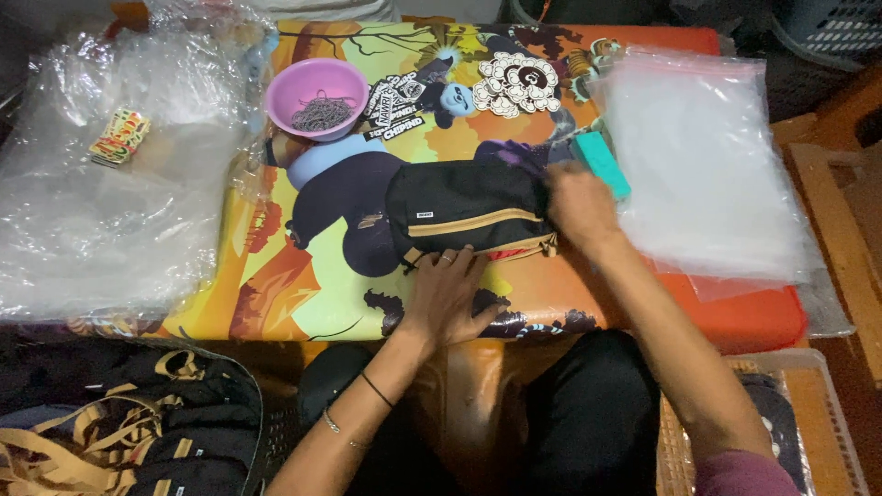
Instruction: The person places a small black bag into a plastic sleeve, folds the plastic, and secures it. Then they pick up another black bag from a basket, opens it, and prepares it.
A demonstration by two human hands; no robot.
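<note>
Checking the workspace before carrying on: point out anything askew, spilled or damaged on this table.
Nothing looks spilled or damaged. The black pouch lies flat under both hands, the rubber bands stay inside the pink bowl, and the clear bags lie flat, overhanging the right edge.

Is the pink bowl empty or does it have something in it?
Not empty: the pink bowl holds a small heap of thin dark loops, perhaps rubber bands.

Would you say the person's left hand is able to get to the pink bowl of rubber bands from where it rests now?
Probably yes. The left hand rests on the near edge of the black pouch, and the pink bowl stands uncovered beyond it; only the flat pouch and stickers lie between.
</note>
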